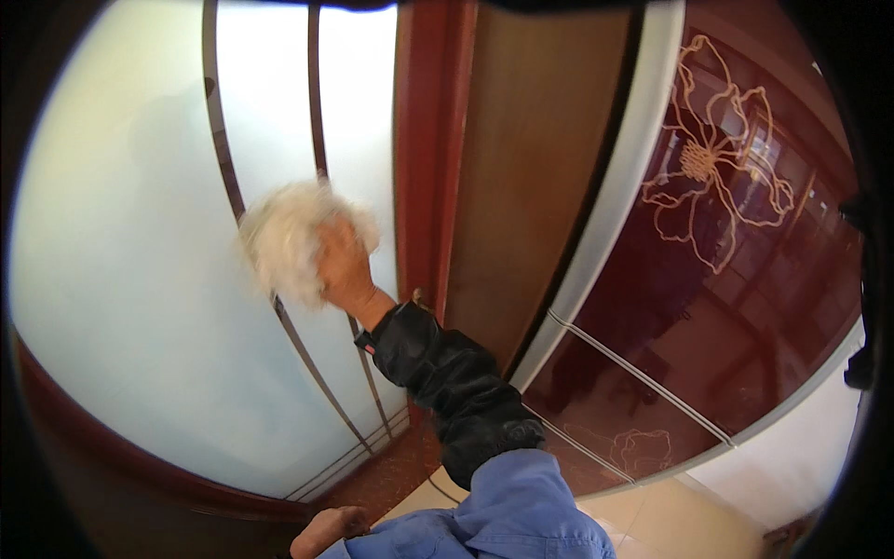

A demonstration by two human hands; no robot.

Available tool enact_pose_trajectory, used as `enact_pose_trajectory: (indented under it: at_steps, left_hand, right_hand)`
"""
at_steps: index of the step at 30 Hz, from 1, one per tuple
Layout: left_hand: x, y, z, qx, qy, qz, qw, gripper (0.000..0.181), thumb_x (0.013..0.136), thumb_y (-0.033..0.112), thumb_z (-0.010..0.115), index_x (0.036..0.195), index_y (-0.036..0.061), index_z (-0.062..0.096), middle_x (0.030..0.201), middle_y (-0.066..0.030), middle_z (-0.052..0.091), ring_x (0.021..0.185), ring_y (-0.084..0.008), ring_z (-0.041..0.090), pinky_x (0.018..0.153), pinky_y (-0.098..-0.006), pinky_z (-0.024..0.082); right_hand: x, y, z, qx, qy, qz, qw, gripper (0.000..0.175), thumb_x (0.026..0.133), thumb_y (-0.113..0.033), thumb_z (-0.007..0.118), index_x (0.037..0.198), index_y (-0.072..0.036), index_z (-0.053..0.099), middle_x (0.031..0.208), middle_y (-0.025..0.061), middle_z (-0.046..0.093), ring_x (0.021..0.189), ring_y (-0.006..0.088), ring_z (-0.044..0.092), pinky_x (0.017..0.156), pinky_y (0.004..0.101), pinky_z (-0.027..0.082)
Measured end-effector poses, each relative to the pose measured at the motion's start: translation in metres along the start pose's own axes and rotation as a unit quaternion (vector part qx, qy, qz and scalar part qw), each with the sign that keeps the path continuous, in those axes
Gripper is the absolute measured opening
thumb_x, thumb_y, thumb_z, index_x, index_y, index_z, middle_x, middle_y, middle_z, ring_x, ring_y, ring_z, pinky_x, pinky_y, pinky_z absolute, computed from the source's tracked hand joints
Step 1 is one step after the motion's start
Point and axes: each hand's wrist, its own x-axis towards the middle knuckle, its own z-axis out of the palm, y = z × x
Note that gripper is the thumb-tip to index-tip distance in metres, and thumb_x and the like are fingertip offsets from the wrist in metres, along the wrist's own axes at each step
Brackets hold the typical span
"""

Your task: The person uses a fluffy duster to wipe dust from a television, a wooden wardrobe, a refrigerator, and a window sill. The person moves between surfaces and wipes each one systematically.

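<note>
My right hand (344, 262), at the end of a black oversleeve (447, 384), holds a bundle of fluffy, cream-white fibre material (286, 241). The bundle lies over the dark stripes of a frosted glass door panel (140, 279) and seems to touch the glass; its edges are blurred. Low in the picture is my left hand (332, 530), beside my blue clothing (489, 524). Its fingers are not clearly visible, and nothing can be made out in it.
A red wooden door frame (429, 154) borders the glass on the right. Next to it stand a brown panel (538, 140) and a glossy dark red refrigerator (628, 293) with a flower design. A thin dark cable (441, 488) runs near the light tiled floor (649, 520).
</note>
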Motion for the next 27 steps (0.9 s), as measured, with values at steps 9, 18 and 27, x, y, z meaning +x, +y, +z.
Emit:
enact_pose_trajectory:
  at_steps: [9, 18, 27]
  left_hand:
    - [-0.014, -0.003, 0.014, -0.058, -0.07, -0.062, 0.994, 0.031, 0.1, 0.015, 0.052, 0.124, -0.0025, 0.063, 0.111, -0.014, 0.066, 0.103, -0.0242, 0.064, 0.09, -0.0337, 0.051]
    - [-0.067, 0.052, 0.011, -0.183, 0.032, -0.1, 0.977, 0.034, 0.102, 0.016, 0.047, 0.123, -0.0061, 0.063, 0.115, -0.0124, 0.065, 0.108, -0.0228, 0.062, 0.095, -0.0332, 0.049]
    - [-0.076, 0.002, 0.016, -0.248, -0.014, -0.18, 0.952, 0.035, 0.099, 0.013, 0.053, 0.129, -0.0034, 0.059, 0.12, -0.0201, 0.063, 0.111, -0.0265, 0.064, 0.094, -0.0355, 0.05]
  right_hand:
    - [-0.046, -0.046, 0.048, 0.004, 0.112, 0.326, 0.939, 0.071, 0.075, -0.012, 0.079, 0.136, 0.003, 0.046, 0.133, 0.0239, 0.05, 0.126, 0.0412, 0.047, 0.105, 0.0507, 0.04]
    - [-0.094, -0.058, 0.031, -0.026, -0.019, 0.195, 0.98, 0.064, 0.074, -0.014, 0.079, 0.129, 0.004, 0.051, 0.125, 0.0237, 0.054, 0.12, 0.0437, 0.048, 0.104, 0.051, 0.038]
    - [-0.063, -0.096, 0.061, -0.058, -0.028, 0.255, 0.965, 0.065, 0.073, -0.011, 0.077, 0.13, 0.007, 0.05, 0.123, 0.0227, 0.052, 0.12, 0.044, 0.045, 0.104, 0.0537, 0.038]
